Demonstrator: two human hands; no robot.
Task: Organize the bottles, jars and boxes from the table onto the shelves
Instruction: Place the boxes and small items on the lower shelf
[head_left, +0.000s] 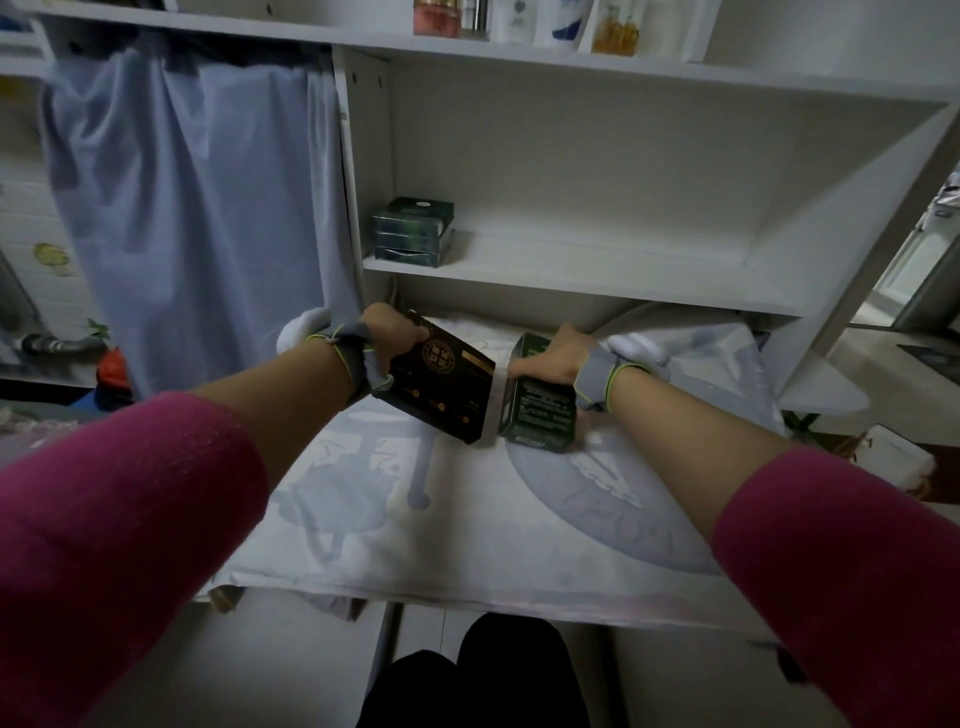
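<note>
My left hand (387, 332) grips a black box with gold print (441, 384), tilted just above the cloth-covered table (467, 519). Right beside it my right hand (556, 353) holds a dark green box (540, 410) from above; the two boxes nearly touch. Both hands wear grey wrist straps edged in lime green. On the lower shelf (571, 275) of the white shelving unit, at its left end, lies a stack of three dark green boxes (413, 231). Bottles and jars (519, 21) stand on the upper shelf.
A pale blue curtain (197, 208) hangs left of the shelving unit. The shelf's white side panel (363, 171) stands between curtain and stacked boxes. Most of the lower shelf to the right of the stack is bare. The table's front edge runs near my legs (478, 670).
</note>
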